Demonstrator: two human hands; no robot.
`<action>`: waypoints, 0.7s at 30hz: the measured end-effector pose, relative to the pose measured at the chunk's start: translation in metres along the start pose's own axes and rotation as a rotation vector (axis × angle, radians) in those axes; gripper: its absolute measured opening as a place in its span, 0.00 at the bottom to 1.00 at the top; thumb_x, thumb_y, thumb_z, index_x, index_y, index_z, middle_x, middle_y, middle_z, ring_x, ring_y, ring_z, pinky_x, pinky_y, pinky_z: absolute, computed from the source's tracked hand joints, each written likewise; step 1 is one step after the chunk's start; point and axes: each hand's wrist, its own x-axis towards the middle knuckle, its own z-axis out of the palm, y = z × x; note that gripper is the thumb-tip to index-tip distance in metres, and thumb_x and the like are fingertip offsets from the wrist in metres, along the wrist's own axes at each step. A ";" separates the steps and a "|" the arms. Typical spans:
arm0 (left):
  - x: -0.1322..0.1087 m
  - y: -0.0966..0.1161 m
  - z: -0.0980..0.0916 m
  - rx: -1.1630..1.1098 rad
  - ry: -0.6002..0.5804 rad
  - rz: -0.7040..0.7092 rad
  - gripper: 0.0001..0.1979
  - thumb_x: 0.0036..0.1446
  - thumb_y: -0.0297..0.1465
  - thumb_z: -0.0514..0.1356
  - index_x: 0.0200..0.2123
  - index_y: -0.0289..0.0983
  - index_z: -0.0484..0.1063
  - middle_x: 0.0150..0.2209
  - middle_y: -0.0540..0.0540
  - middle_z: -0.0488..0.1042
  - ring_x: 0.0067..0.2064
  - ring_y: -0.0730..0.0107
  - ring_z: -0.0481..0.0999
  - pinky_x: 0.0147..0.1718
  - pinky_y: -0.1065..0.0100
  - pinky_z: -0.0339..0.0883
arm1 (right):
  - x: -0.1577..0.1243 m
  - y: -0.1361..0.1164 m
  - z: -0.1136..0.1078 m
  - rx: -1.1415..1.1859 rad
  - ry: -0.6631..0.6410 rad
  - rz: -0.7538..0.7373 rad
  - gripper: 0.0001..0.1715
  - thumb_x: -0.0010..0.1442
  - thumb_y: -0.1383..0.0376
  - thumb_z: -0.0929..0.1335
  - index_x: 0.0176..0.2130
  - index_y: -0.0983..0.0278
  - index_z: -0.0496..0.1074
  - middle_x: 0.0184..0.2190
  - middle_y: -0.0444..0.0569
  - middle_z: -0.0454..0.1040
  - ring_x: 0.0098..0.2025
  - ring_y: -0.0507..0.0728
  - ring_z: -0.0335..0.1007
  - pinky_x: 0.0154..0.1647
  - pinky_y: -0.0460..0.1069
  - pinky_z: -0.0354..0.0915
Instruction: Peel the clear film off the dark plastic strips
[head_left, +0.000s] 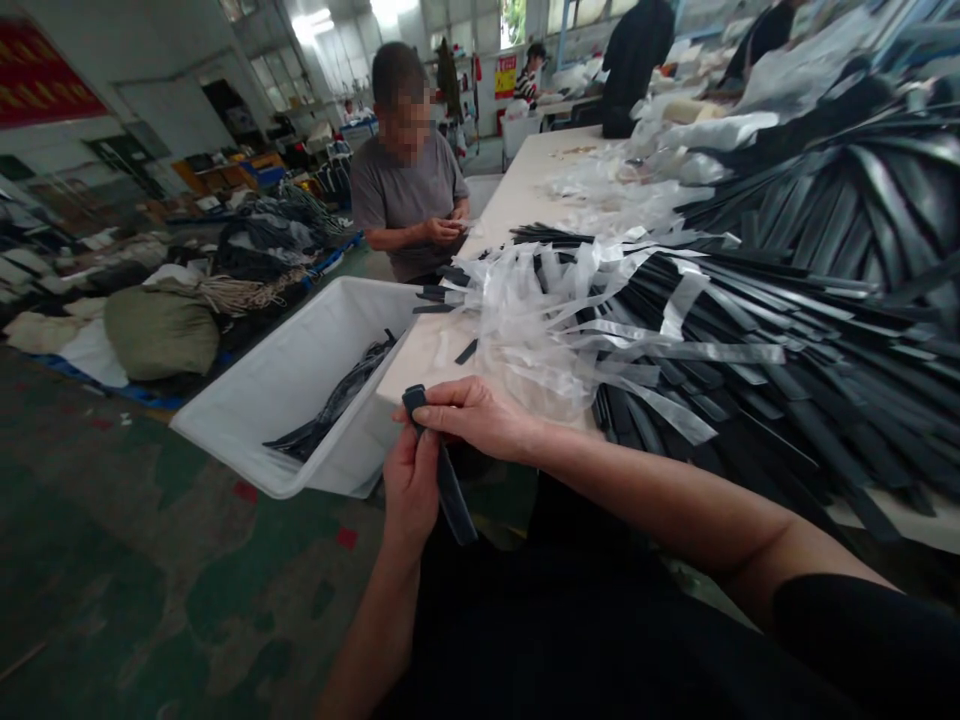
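Observation:
A dark grey flat strip (454, 497) is held between my two hands in front of my body, its upper end bent over and its tail hanging down. My left hand (411, 478) grips the strip from below, thumb and fingers pressed together. Around the bent upper end, my right hand (469, 412) pinches with thumb and forefinger. Just beyond them is the corner of a pale table (420, 355). On it lie many similar dark strips (750, 350) and a heap of clear plastic strips (547, 330).
Left of the table stands a white plastic bin (247, 420) with some dark strips (337, 400) inside. Behind it a co-worker in a grey shirt (409, 190) handles something small. Fabric piles and a green sack (161, 330) lie on the floor at left.

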 end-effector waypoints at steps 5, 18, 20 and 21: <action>-0.010 -0.003 0.001 0.142 -0.139 0.009 0.17 0.65 0.43 0.54 0.42 0.38 0.77 0.40 0.44 0.79 0.42 0.63 0.77 0.43 0.65 0.68 | -0.006 -0.004 -0.007 0.021 0.032 0.007 0.18 0.61 0.59 0.67 0.42 0.68 0.80 0.21 0.42 0.69 0.21 0.47 0.57 0.21 0.43 0.53; -0.028 -0.022 -0.032 -0.336 -0.038 -0.320 0.18 0.57 0.46 0.63 0.36 0.35 0.76 0.25 0.50 0.72 0.26 0.75 0.69 0.28 0.72 0.63 | 0.000 -0.014 -0.035 -0.181 0.090 -0.175 0.16 0.59 0.55 0.70 0.40 0.62 0.81 0.48 0.51 0.79 0.50 0.61 0.75 0.54 0.56 0.68; -0.024 -0.027 -0.055 -0.464 0.168 -0.323 0.18 0.53 0.44 0.67 0.36 0.33 0.77 0.25 0.50 0.72 0.26 0.76 0.69 0.28 0.73 0.65 | -0.002 -0.026 -0.054 -0.329 0.150 -0.289 0.11 0.59 0.59 0.71 0.38 0.60 0.82 0.48 0.50 0.80 0.50 0.63 0.75 0.53 0.57 0.70; -0.021 -0.029 -0.069 -0.531 0.278 -0.327 0.17 0.51 0.42 0.69 0.36 0.33 0.78 0.25 0.50 0.73 0.26 0.76 0.70 0.29 0.73 0.66 | -0.001 -0.030 -0.066 -0.406 0.160 -0.368 0.08 0.61 0.62 0.71 0.40 0.57 0.82 0.46 0.49 0.81 0.49 0.62 0.76 0.50 0.55 0.72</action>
